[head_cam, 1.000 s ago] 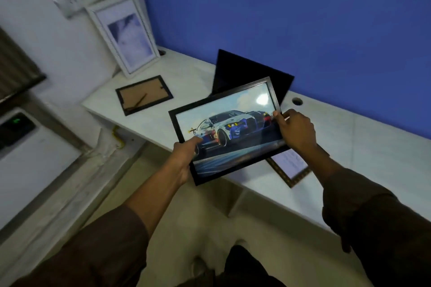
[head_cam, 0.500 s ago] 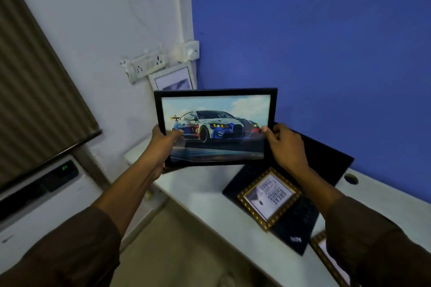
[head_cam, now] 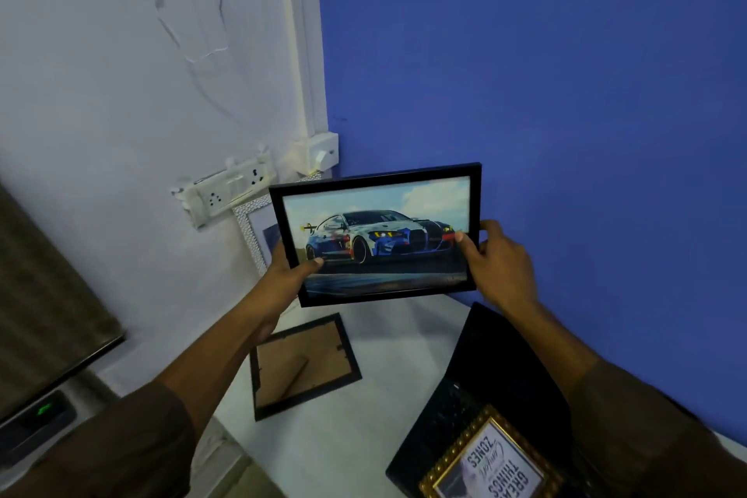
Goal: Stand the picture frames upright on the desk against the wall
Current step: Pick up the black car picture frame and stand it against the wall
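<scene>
Both hands make the grip on the car picture frame: the left hand pinches its lower left side with the thumb across the glass, and the right hand clamps the right edge, thumb in front and fingers behind. The frame hangs in the air, nearly upright and tilted slightly, above the back corner of the white desk, close to the blue wall but not touching either. Behind its left edge a white-framed picture already leans on the white wall under the socket strip. Below, a dark frame lying face down shows its back, and a gold-framed quote print lies on a black laptop. The risks, as I judge them: set too steeply the frame could tip forward, set too shallow its foot could slide on the smooth desk, and lowering it carelessly could knock the white frame. No containers are in sight.
</scene>
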